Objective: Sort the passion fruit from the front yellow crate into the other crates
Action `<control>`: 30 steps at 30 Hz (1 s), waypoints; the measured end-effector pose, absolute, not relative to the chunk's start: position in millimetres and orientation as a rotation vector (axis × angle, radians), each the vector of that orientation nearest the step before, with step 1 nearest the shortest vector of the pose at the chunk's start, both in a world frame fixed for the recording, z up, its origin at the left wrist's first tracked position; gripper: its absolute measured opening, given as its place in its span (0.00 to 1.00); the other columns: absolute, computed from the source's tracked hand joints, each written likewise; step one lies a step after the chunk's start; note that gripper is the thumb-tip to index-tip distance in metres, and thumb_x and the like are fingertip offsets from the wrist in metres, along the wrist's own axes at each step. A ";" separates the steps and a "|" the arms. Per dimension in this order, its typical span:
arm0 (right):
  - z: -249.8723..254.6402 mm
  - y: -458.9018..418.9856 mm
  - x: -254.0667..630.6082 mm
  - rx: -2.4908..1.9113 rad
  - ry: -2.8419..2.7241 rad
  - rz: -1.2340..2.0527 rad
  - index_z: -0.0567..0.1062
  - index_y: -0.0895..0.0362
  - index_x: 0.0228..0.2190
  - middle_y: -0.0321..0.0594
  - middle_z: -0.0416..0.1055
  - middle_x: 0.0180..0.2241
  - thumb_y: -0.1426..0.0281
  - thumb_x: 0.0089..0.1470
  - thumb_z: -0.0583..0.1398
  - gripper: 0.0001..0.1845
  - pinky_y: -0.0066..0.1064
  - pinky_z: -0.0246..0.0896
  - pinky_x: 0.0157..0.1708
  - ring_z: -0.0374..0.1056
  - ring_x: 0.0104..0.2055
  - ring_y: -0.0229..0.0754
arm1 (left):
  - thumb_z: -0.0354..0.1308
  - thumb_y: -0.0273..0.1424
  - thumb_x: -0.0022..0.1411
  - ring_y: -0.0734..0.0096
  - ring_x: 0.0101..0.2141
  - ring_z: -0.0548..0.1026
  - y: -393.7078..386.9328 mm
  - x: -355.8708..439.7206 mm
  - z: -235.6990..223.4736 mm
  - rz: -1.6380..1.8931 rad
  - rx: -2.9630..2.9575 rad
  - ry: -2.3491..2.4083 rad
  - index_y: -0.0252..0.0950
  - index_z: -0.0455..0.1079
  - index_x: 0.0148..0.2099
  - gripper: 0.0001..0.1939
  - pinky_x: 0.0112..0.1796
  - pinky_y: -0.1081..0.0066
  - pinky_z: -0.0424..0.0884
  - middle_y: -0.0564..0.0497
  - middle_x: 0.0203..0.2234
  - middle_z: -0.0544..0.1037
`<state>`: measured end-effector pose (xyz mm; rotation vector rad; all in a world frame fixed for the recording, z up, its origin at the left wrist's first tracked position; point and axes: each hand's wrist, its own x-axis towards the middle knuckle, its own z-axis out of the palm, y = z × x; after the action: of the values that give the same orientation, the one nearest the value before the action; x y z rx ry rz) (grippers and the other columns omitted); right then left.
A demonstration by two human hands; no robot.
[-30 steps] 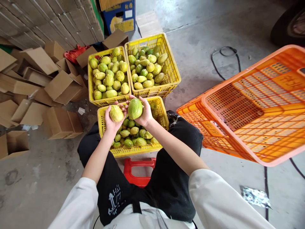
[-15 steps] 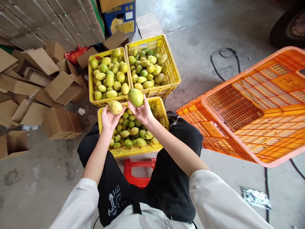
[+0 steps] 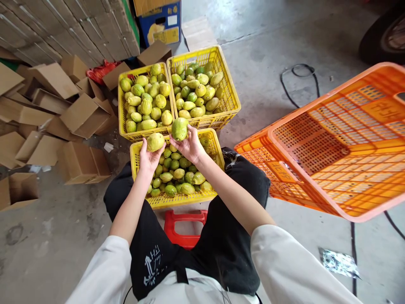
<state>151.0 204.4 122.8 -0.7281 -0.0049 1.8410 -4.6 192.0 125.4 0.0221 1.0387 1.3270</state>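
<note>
My left hand (image 3: 149,159) is closed around a yellowish papaya (image 3: 155,142), with fingers and thumb at its sides. A greener papaya (image 3: 180,128) rests in my right hand (image 3: 191,147), gripped between thumb and fingers. Both fruits are held up side by side, slightly apart. Beneath them, between my knees, stands a yellow crate (image 3: 182,202) of mostly green papayas (image 3: 187,188), partly hidden by my hands. Just beyond are a left yellow crate (image 3: 120,116) and a right yellow crate (image 3: 232,95), both holding yellow-green papayas.
A large orange crate (image 3: 311,194) lies tilted on the right. Cardboard boxes (image 3: 85,116) are heaped at left below stacked cartons (image 3: 91,29). A red stool (image 3: 170,228) shows between my legs. Black cable (image 3: 284,86) and a silvery packet (image 3: 338,262) lie on the floor.
Both papayas have turned in my hands, the greener one now showing another side. My left hand has shifted slightly to the right. The crates have stayed put.
</note>
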 end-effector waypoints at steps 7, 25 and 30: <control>119.8 203.1 151.0 -0.771 0.044 1.854 0.72 0.53 0.41 0.38 0.77 0.32 0.58 0.65 0.56 0.12 0.37 0.81 0.38 0.78 0.40 0.45 | 0.53 0.40 0.72 0.62 0.54 0.77 190.3 -4.9 118.0 1.253 -0.018 1.071 0.36 0.71 0.58 0.19 0.46 0.72 0.79 0.43 0.47 0.81; 126.6 201.3 151.3 -0.781 -0.078 1.881 0.73 0.53 0.38 0.36 0.77 0.28 0.48 0.63 0.53 0.22 0.30 0.76 0.33 0.77 0.39 0.43 | 0.48 0.48 0.71 0.66 0.37 0.82 190.1 -2.0 124.8 1.085 -0.009 1.002 0.32 0.73 0.47 0.24 0.32 0.75 0.78 0.43 0.33 0.80; 127.8 201.0 152.6 -0.727 -0.057 1.912 0.73 0.53 0.39 0.40 0.79 0.32 0.53 0.64 0.52 0.18 0.31 0.78 0.31 0.78 0.41 0.46 | 0.49 0.44 0.72 0.70 0.33 0.80 191.5 -1.9 122.5 1.118 0.025 0.971 0.35 0.74 0.50 0.20 0.22 0.80 0.69 0.45 0.32 0.80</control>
<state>152.6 201.0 127.8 -0.7267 -0.0570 1.9123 -1.9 191.5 122.5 0.0251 0.9710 1.1176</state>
